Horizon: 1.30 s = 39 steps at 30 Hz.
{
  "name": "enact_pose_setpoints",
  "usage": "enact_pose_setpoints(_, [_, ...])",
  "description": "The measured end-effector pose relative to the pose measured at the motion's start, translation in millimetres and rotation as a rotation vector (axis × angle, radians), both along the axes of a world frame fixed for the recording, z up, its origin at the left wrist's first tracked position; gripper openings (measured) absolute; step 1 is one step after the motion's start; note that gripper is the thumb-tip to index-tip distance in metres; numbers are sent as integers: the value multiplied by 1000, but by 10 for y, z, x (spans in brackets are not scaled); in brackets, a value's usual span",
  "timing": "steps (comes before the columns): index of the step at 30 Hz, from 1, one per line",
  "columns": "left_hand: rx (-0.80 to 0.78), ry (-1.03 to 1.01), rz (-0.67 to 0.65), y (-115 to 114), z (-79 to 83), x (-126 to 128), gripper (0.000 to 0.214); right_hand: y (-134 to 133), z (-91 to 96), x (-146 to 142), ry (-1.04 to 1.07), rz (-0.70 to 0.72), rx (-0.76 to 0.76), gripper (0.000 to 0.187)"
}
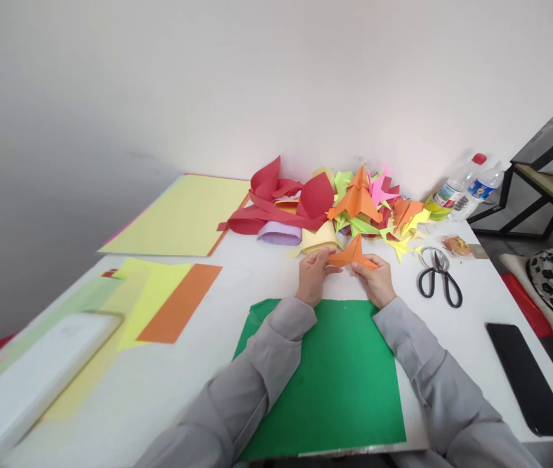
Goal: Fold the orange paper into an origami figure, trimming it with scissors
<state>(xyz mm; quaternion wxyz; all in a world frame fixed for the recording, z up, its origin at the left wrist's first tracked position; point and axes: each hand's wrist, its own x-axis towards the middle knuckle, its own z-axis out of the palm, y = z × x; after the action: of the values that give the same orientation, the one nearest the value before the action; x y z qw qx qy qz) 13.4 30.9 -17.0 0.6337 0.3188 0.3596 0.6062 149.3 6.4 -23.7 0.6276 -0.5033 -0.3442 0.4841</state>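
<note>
Between my two hands is a folded orange paper shape [353, 252] with a pointed top and two side wings. My left hand [314, 276] pinches its left wing, and my right hand [374, 279] grips the right one. Both hands are just past the far edge of a green sheet [349, 383] that lies on the white table [183, 383]. Directly beyond my hands rises a pile of folded paper pieces, among them a larger orange paper plane [358, 198] and a cream paper piece [320, 239].
Red curled paper [276, 211] lies by the wall, near a pale yellow sheet stack [173, 214]. Scissors [438, 279], a black phone [527, 380] and two bottles [456, 185] are on the right. Left are an orange strip [181, 304] and a white device [37, 383].
</note>
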Motion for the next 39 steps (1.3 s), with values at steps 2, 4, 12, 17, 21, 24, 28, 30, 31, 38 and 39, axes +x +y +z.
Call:
enact_pose_setpoints(2, [17, 29, -30, -17, -5, 14, 41, -16, 11, -1, -17, 28, 14, 31])
enact_pose_setpoints(4, [30, 115, -65, -42, 2, 22, 39, -32, 23, -1, -29, 57, 27, 28])
enact_pose_setpoints(12, [109, 319, -102, -107, 79, 14, 20, -50, 41, -6, -63, 102, 47, 22])
enact_pose_setpoints(17, [107, 341, -106, -99, 67, 15, 20, -44, 23, 2, -51, 102, 79, 21])
enact_pose_setpoints(21, [104, 346, -132, -96, 65, 21, 25, -43, 22, 10, -43, 103, 71, 23])
enact_pose_setpoints(24, [92, 344, -135, -96, 65, 29, 26, -35, 21, 10, -36, 124, 73, 28])
enact_pose_setpoints(28, [54, 338, -110, -91, 61, 32, 28, -13, 11, 7, 12, 141, 87, 39])
enact_pose_setpoints(30, [38, 319, -88, -80, 55, 28, 28, -2, 6, 6, 61, 144, 70, 34])
enact_pose_setpoints(31, [32, 304, -76, -72, 49, 24, 29, 3, 3, 6, 80, 136, 57, 30])
enact_pose_setpoints(38, [15, 200, -61, -35, -10, 21, 30, 16, -12, 1, 92, 75, 16, 27])
enact_pose_setpoints(39, [23, 200, -77, -34, -14, 21, 30, 16, -11, 0, 98, 73, 11, 28])
